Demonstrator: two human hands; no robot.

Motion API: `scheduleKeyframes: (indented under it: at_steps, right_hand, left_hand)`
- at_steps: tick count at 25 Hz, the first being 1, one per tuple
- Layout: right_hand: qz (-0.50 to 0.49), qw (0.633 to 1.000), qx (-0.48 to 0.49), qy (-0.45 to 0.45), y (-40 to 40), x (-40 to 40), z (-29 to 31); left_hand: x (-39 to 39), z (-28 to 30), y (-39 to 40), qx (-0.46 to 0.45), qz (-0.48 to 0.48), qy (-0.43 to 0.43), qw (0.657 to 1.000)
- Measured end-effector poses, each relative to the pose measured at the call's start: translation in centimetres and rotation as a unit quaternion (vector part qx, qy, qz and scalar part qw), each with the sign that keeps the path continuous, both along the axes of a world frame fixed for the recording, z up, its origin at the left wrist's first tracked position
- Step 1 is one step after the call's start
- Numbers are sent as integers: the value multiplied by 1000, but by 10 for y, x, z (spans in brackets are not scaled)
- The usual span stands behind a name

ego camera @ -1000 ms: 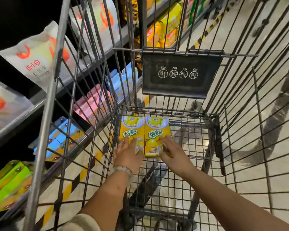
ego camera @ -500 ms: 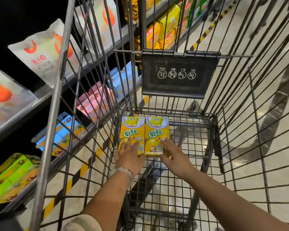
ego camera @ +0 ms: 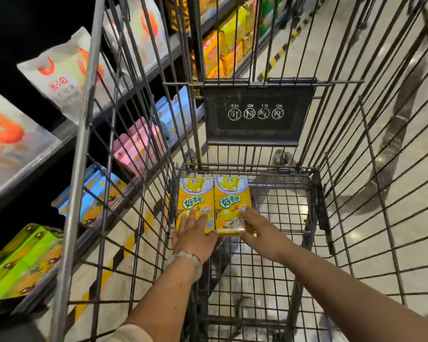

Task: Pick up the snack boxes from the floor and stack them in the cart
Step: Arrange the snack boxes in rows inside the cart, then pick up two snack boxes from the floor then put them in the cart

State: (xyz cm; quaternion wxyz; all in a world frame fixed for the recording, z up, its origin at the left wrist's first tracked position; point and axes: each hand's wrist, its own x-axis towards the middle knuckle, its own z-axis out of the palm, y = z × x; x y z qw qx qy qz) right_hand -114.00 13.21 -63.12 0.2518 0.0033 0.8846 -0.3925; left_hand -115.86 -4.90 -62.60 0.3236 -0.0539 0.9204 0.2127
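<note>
Store aisle, wire cart [ego camera: 314, 183]. My left hand [ego camera: 193, 238] and right hand [ego camera: 262, 230] lie flat, grip open, on two yellow snack boxes [ego camera: 214, 201]. I'd nudge both flush beyond my fingertips.

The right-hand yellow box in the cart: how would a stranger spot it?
Look at the far end of the wire cart, below its black sign. Two yellow boxes lie flat, side by side; it is the one under the right hand, away from the shelves.

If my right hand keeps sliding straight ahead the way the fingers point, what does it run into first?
The right hand already lies on the right yellow box. Straight on, it would probably slide along that box toward the cart's front wall; depth is unclear.
</note>
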Motion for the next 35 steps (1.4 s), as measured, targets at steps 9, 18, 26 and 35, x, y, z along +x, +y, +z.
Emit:
scheduleKeyframes:
  at_steps: [9, 18, 26, 35]
  right_hand:
    - [43, 999, 32, -2, -11, 64, -19]
    - [51, 996, 66, 41, -2, 100, -31]
    - [-16, 998, 43, 47, 17, 103, 5]
    - [23, 984, 77, 158, 32, 111, 301]
  left_hand:
    - [45, -10, -12, -1, -12, 28, 1000]
    - [76, -20, 3, -18, -29, 61, 998]
    - [99, 32, 37, -16, -29, 97, 995]
    - [116, 316, 13, 172, -47, 212, 961]
